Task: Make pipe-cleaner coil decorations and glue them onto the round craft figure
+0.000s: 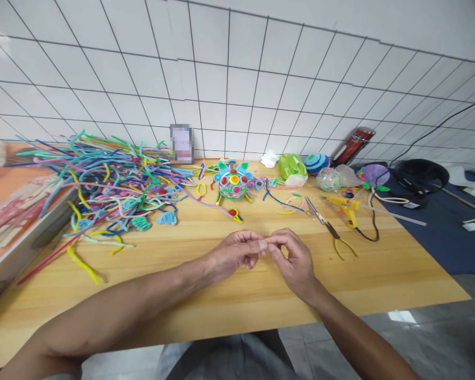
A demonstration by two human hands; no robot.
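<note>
My left hand (237,253) and my right hand (295,258) meet fingertip to fingertip over the middle of the wooden table (206,295). Both are closed in a pinch; whatever sits between the fingers is too small to make out. A round craft piece of coloured pipe cleaners (233,183) with red, yellow and blue discs lies just beyond my hands. A large loose heap of pipe cleaners (111,179) spreads over the table's left half.
Scissors (314,211), yellow-handled pliers (340,240) and a yellow glue gun (348,208) lie to the right. Green and blue balls (293,166), a clear ball and a red bottle (352,145) stand by the tiled wall. A box (11,227) sits at the left edge.
</note>
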